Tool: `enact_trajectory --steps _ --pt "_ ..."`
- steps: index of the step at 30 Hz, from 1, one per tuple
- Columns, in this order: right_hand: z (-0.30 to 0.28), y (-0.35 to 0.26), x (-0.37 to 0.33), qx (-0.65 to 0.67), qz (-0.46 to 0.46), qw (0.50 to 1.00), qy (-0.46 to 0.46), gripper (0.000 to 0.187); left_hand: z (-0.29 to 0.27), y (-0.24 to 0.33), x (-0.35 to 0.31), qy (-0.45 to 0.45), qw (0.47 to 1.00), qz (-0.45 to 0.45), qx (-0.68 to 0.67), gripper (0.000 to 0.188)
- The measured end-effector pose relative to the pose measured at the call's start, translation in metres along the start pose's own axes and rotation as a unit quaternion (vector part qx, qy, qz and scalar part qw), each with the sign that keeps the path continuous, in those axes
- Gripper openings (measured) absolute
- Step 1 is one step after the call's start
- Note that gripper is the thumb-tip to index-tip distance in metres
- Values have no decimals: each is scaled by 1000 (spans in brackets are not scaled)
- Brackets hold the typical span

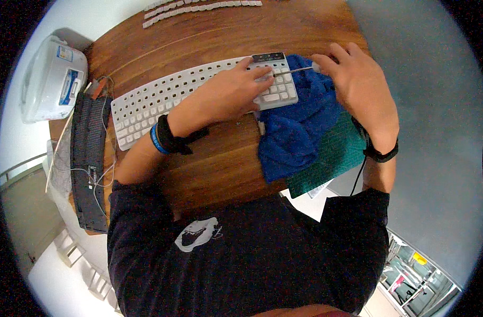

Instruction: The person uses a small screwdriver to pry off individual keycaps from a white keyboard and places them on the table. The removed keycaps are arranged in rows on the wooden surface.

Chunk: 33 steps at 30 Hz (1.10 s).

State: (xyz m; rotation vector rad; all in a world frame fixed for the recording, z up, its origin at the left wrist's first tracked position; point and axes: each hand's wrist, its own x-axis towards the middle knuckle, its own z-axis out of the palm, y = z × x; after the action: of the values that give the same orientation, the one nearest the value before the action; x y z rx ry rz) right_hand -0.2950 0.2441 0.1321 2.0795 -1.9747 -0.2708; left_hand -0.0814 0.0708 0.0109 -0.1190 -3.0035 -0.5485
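Note:
A white keyboard lies across the wooden table, its upper rows bare of keycaps, with white keycaps along its near rows and in the block at its right end. My left hand rests over its right part, fingers spread on the board and nothing visible held. In my right hand, beyond the keyboard's right end, is a thin screwdriver with a metal shaft. Its tip reaches the keycaps beside my left fingertips. Under the keyboard's right end lies a crumpled blue cloth.
White keycaps stand in rows at the table's far side. A long black slotted panel with thin cables lies at the left, near a white tub. A green cutting mat sticks out from under the cloth. A grey surface borders the right.

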Motion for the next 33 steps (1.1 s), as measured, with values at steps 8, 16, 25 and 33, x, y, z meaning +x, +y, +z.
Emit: enact_trajectory --steps 8,16,25,33 --pt "21 10 -25 44 38 998 1 38 -1 -1 2 6 1000 5 -13 71" --pt "0 -6 -8 -6 -1 994 112 39 -4 0 3 12 1000 -4 -19 70" --pt "-12 -15 13 -14 -41 994 96 28 -6 3 1 19 1000 -4 -6 71" --pt "46 61 11 191 -52 979 44 24 -5 2 1 27 999 -8 -37 74"
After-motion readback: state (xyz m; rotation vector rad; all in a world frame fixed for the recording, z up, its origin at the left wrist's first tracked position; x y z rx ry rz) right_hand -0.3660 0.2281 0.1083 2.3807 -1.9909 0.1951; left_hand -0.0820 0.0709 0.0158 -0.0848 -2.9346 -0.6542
